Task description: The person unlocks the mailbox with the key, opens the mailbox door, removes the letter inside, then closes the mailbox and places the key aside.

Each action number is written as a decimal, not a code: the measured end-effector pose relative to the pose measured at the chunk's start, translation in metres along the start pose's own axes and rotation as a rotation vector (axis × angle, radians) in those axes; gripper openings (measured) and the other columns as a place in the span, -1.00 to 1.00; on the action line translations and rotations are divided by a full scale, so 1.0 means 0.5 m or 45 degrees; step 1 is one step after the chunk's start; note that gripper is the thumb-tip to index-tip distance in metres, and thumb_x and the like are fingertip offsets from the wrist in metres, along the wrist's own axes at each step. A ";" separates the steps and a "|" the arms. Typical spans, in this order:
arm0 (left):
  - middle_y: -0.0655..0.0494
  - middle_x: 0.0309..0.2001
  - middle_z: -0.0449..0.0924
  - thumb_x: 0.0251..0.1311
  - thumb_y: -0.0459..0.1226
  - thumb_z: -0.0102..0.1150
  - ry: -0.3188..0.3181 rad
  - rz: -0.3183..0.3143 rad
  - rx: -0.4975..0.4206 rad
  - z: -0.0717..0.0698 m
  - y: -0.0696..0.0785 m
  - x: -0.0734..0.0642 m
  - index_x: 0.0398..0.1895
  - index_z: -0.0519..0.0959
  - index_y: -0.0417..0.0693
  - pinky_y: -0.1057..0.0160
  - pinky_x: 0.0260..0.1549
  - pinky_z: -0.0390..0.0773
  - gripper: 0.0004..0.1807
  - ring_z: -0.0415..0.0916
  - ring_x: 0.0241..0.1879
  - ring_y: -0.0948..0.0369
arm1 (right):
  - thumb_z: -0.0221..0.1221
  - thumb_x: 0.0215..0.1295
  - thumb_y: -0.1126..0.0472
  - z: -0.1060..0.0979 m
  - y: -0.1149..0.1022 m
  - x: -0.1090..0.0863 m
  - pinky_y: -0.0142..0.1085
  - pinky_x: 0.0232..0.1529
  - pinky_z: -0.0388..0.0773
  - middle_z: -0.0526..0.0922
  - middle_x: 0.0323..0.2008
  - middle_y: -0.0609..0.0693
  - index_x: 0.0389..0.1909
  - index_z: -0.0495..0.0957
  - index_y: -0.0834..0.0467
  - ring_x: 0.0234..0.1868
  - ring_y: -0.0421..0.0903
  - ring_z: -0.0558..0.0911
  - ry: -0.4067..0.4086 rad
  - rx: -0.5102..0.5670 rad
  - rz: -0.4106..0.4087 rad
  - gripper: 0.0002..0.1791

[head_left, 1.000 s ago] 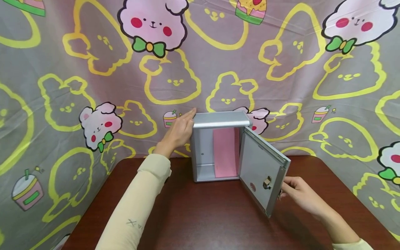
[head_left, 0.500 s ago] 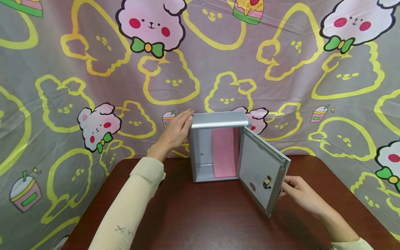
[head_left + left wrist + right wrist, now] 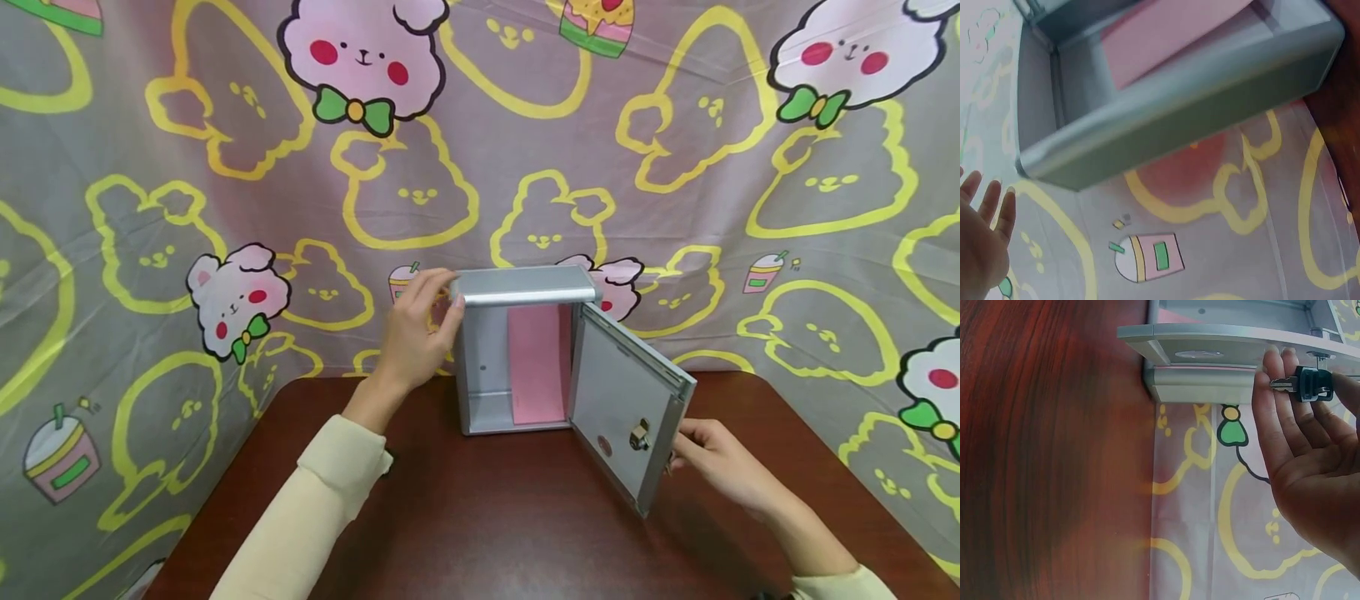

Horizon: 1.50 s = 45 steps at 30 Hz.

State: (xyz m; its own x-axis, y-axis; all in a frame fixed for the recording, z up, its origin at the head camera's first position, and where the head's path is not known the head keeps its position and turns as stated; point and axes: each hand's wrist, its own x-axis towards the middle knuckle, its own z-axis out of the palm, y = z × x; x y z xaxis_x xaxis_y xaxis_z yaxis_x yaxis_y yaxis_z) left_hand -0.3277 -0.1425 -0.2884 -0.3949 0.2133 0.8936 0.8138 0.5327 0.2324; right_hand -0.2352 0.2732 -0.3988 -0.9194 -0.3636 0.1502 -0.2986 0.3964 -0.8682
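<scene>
A silver metal lockbox (image 3: 525, 287) stands upright on the table, its door (image 3: 630, 400) swung out to the right. Inside it a pink sheet (image 3: 540, 364) leans upright. My left hand (image 3: 416, 329) is by the box's upper left corner, thumb near the front edge; in the left wrist view the hand (image 3: 985, 234) shows fairly straight fingers beside the box. My right hand (image 3: 723, 467) is at the door's free edge, fingertips behind it. In the right wrist view, thumb and fingers of the right hand (image 3: 1310, 456) hold a black-headed key (image 3: 1304, 384) at the door's front.
The reddish-brown wooden table (image 3: 480, 517) extends in front of the box. A cartoon-printed cloth (image 3: 465, 167) hangs behind and along both sides. A lock latch (image 3: 640, 435) and a small round red mark (image 3: 604, 447) are on the door's inner face.
My left hand has shifted a little left and turned, its thumb coming round toward the box's front corner. The right hand and the door have hardly moved.
</scene>
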 end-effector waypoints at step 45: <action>-0.46 0.43 0.22 0.50 -0.20 -0.07 -0.384 -0.985 -0.371 0.288 0.006 -0.177 0.50 0.12 -0.50 -0.12 0.48 0.18 -0.32 0.16 0.47 -0.24 | 0.00 0.62 0.17 -0.002 -0.002 -0.008 -0.22 -0.26 0.70 0.74 -0.28 0.00 -0.07 0.66 0.32 -0.32 -0.10 0.70 0.001 0.028 -0.029 -0.67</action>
State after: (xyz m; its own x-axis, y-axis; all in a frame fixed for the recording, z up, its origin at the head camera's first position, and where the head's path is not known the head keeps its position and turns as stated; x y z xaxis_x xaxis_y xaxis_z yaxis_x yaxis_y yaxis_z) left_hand -0.3515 -0.0420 -0.4220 -0.9430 0.1083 0.3146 0.3312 0.3960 0.8565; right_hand -0.2313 0.2748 -0.3981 -0.9126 -0.3718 0.1703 -0.3137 0.3694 -0.8747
